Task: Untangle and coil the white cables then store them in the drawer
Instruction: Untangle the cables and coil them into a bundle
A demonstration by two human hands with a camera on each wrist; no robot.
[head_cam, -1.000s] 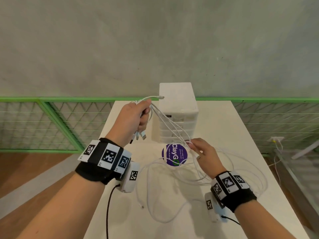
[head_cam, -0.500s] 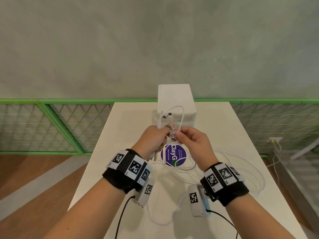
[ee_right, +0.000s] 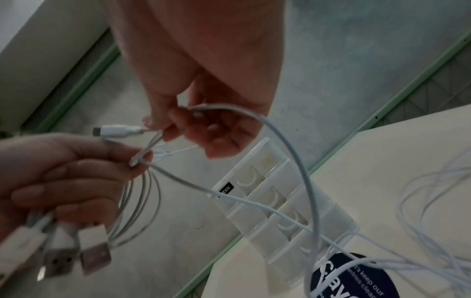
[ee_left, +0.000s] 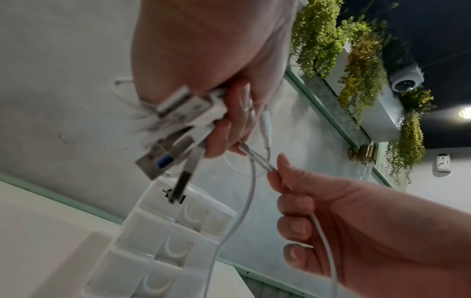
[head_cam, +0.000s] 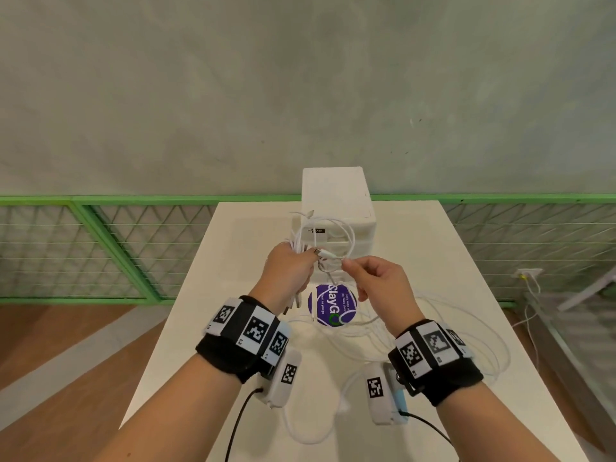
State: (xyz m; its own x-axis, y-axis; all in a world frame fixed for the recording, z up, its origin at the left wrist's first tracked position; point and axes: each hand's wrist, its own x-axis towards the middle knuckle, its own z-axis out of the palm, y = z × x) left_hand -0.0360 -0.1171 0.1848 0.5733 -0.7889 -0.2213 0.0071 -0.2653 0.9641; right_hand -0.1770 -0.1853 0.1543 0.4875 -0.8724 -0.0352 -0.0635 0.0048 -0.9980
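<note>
Both my hands are raised in the middle of the head view, above a white table. My left hand is curled round a bundle of white cables; the fingers close over several strands, and flat metal USB plugs stick out below the fist, toward the lower left of the right wrist view. From the top of that fist a loop of cable arcs upward in front of a small white drawer unit, which stands at the far end of the table, centre frame.

My right hand sits just right of the left, nearly touching it. Its thumb and forefinger pinch one strand just behind a small white connector, which points toward my left hand. The other fingers are loosely curled, with the cable running down through them.

More slack cable lies in loose, tangled loops on the table, at centre right below my hands, partly crossing a round purple sticker. All the drawers look closed.
</note>
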